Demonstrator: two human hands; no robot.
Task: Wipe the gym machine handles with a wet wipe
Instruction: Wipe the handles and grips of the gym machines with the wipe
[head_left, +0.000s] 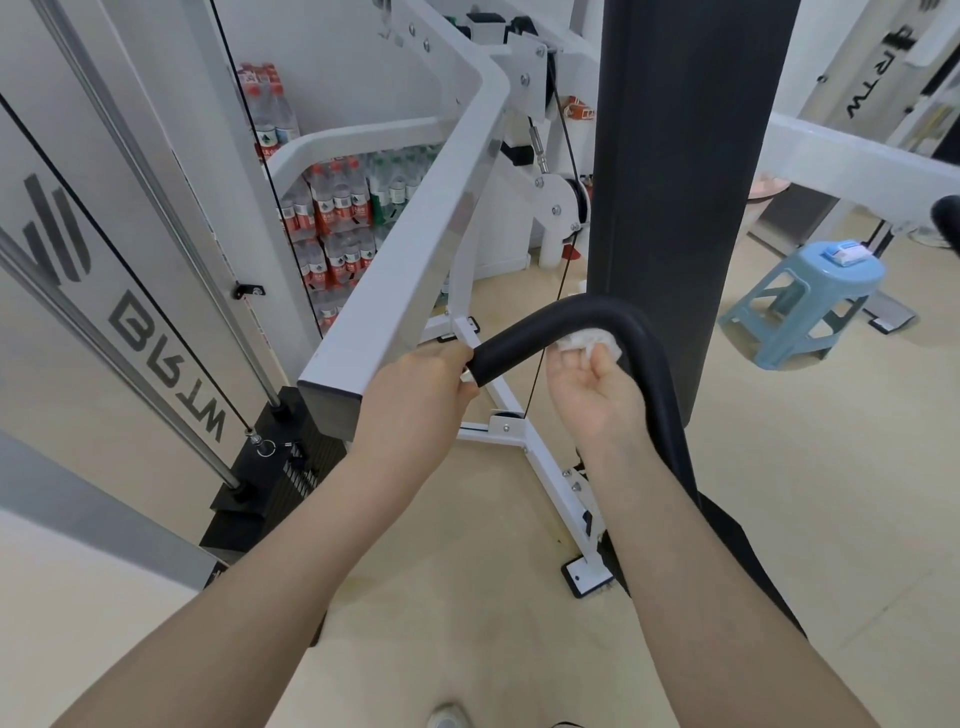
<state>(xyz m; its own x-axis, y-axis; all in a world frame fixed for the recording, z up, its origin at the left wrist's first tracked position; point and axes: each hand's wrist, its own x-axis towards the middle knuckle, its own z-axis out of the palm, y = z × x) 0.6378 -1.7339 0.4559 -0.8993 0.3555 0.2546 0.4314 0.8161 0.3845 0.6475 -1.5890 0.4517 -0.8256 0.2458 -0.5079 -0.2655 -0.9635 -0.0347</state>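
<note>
You stand on a pale beige floor (779, 493) in a gym room, looking down at a white cable machine. To your left rise its white panel with grey lettering and a black weight stack (270, 483). Shrink-wrapped packs of bottled water (337, 208) are stacked behind the frame. A wide black padded column (685, 156) stands upright ahead. At the right, a light blue plastic stool (810, 301) carries a small packet (848, 254).

A curved, black foam-covered handle (561, 322) arches in front of you from a white bar. Your left hand (421, 384) is closed around the handle's lower left end. Your right hand (602, 389), fingers curled, presses a crumpled white wet wipe (587, 340) up against the underside of the handle's bend.
</note>
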